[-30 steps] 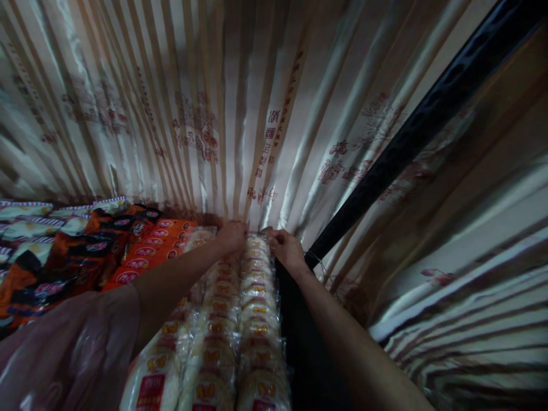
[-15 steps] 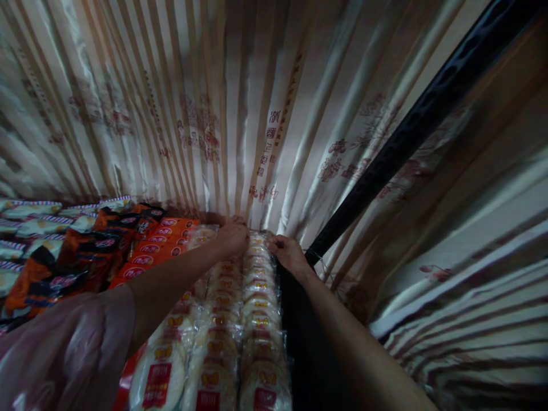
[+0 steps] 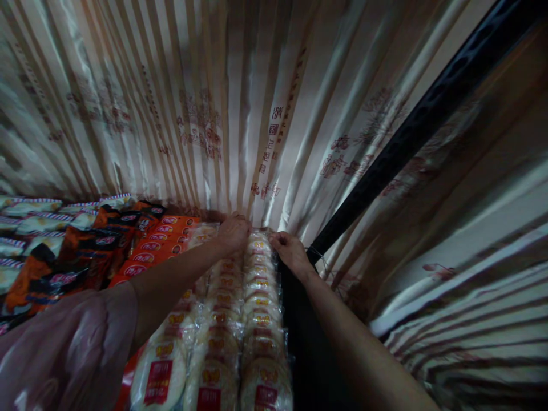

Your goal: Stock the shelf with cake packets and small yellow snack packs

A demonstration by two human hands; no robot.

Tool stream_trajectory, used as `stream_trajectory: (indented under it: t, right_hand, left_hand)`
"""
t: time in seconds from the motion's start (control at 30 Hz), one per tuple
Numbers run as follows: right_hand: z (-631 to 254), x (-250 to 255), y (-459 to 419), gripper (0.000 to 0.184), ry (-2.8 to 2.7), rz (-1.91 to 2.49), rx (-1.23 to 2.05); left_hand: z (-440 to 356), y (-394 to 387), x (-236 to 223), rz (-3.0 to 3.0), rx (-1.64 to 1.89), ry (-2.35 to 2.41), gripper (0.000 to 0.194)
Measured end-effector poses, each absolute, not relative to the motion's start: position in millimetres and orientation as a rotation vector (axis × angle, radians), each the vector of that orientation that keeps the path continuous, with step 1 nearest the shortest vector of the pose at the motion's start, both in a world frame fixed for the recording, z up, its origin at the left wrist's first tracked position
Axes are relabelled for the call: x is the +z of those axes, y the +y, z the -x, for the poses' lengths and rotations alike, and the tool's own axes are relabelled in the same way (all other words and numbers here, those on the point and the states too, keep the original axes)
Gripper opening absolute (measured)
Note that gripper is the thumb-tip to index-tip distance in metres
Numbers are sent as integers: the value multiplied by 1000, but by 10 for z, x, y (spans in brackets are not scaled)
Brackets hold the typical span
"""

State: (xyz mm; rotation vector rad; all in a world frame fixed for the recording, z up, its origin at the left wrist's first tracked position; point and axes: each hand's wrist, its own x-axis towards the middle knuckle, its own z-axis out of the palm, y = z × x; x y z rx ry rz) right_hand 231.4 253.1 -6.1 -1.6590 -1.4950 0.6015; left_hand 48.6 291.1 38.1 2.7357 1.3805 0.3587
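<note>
Clear plastic packets of round, pale flat cakes (image 3: 261, 311) stand in overlapping rows running away from me, each with a red and yellow label. At the far end of the rightmost row, my left hand (image 3: 234, 233) is closed at the left corner of the farthest packet (image 3: 258, 244). Its fingertips are partly hidden. On the opposite side, my right hand (image 3: 291, 251) has thumb and fingers pinched together at that packet's right upper corner. My left forearm crosses over the neighbouring rows of cakes.
Orange packets (image 3: 149, 245), orange and black bags (image 3: 88, 257) and white packets with striped edges (image 3: 43, 222) lie to the left. A pleated, printed cloth (image 3: 240, 103) hangs behind. A dark perforated post (image 3: 398, 142) slants down at right, beside a dark gap (image 3: 303, 342).
My left hand has shifted very slightly up and my right hand slightly to the right, both still at the farthest packet. The view has moved a little.
</note>
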Motion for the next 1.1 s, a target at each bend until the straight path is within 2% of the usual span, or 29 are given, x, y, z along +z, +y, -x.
stream_trajectory:
  t: [0.27, 0.5, 0.8, 1.1]
  right_hand:
    - [-2263, 79, 2386, 23, -1530, 1801, 578]
    - [-2369, 148, 2352, 36, -1635, 1917, 568]
    - [-2524, -32, 2388, 27, -1637, 1600, 956]
    - [-2507, -149, 2386, 21, -1611, 1553, 889]
  left_hand:
    - [-487, 2865, 387, -2678, 301, 1462, 25]
    - [-508, 2832, 357, -2638, 381, 1492, 24]
    - [-528, 2836, 322, -2611, 384, 1514, 21]
    - [-439, 2711, 375, -2683, 404, 1379, 22]
